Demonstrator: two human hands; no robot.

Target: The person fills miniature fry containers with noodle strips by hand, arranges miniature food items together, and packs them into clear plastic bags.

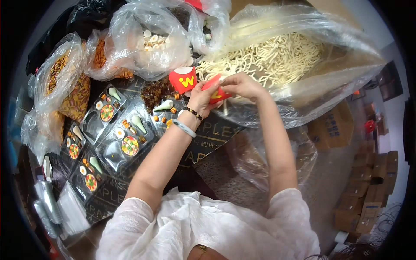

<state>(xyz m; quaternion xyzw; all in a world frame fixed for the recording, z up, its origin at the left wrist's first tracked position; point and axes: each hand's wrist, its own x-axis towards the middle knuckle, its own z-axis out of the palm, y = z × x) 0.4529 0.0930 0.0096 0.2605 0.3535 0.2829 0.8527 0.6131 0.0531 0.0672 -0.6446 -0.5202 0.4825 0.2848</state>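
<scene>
My left hand (201, 100) is closed on a small red fry carton (214, 90) with a yellow mark, holding it over the table's back edge. At the carton's right side, the bent fingers of my right hand (246, 86) pinch it; whether they also hold something small is hidden. Just left of my left hand stands another red fry carton (183, 80) with a yellow W-like mark. Behind my right hand, a large clear bag lies open with many pale toy fries (281, 60) in it. A black bead bracelet and a pale bangle circle my left wrist.
Clear plastic trays (125, 141) with miniature toy foods lie on the black lettered table (208, 149) at left. Clear bags hold white pieces (154, 41), orange pieces (99, 54) and brown-yellow pieces (74, 102). Dark brown pieces (154, 93) lie loose. Cardboard boxes (366, 190) are stacked at right.
</scene>
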